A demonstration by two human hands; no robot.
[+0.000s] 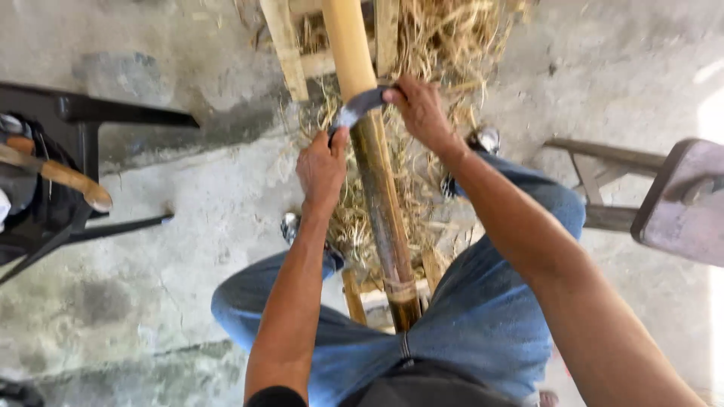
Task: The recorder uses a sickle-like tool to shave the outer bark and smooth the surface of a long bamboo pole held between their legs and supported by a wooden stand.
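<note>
A long bamboo pole [381, 196] runs from between my knees up and away; its far part is pale and peeled, its near part dark brown. A curved metal scraping blade [356, 105] lies across the pole where pale meets dark. My left hand [322, 169] grips the blade's left end. My right hand [422, 109] grips its right end. Both hands are closed on the blade, one on either side of the pole.
A heap of straw-like shavings [437, 45] lies under the pole on a wooden frame [286, 49]. A black metal stand [90, 120] with wooden-handled tools [72, 179] is at the left. A wooden bench [679, 200] is at the right. The floor is grey concrete.
</note>
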